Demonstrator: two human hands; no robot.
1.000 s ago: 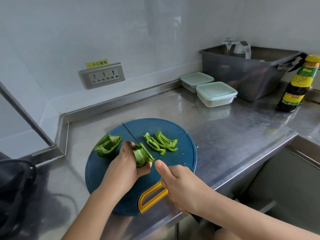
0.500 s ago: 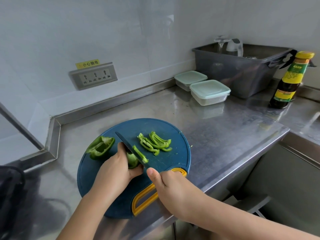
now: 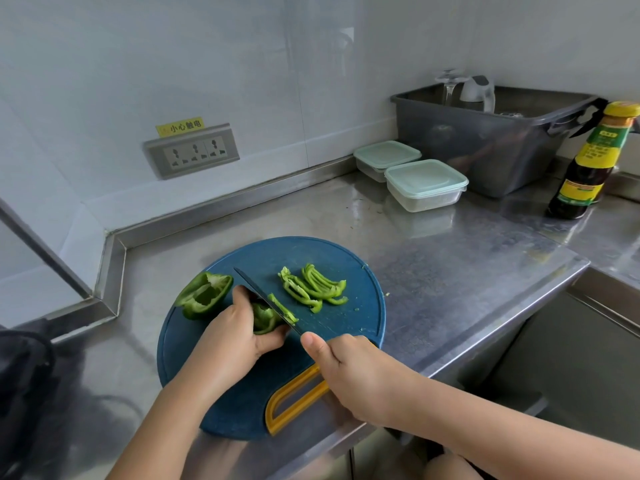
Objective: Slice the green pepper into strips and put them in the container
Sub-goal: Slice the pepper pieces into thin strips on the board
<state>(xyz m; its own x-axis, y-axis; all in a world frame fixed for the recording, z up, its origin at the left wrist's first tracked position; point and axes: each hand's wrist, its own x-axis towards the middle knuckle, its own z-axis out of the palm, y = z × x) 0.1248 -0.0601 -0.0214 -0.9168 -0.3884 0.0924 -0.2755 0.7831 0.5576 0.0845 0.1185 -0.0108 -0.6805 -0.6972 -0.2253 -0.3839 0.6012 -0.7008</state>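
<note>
On the round blue cutting board (image 3: 346, 327), my left hand (image 3: 239, 334) presses down a green pepper piece (image 3: 263, 317). My right hand (image 3: 349, 372) grips a dark knife (image 3: 256, 292), its blade lying against the cut face of that piece. One fresh strip (image 3: 282, 308) lies just right of the blade. A small pile of cut strips (image 3: 313, 287) rests further right on the board. Another pepper half (image 3: 204, 294) sits hollow side up at the board's left edge. Two lidded clear containers (image 3: 426, 185) stand at the back of the counter.
The steel counter (image 3: 450, 271) ends in an edge just right of the board, with a lower sink area beyond. A grey tub (image 3: 491, 147) with glassware and a dark sauce bottle (image 3: 588, 168) stand at the back right. A wall socket (image 3: 192, 152) sits behind the board.
The knife has come down through the pepper piece and a new strip now lies beside the blade. My left hand has stayed on the piece. The view has shifted slightly.
</note>
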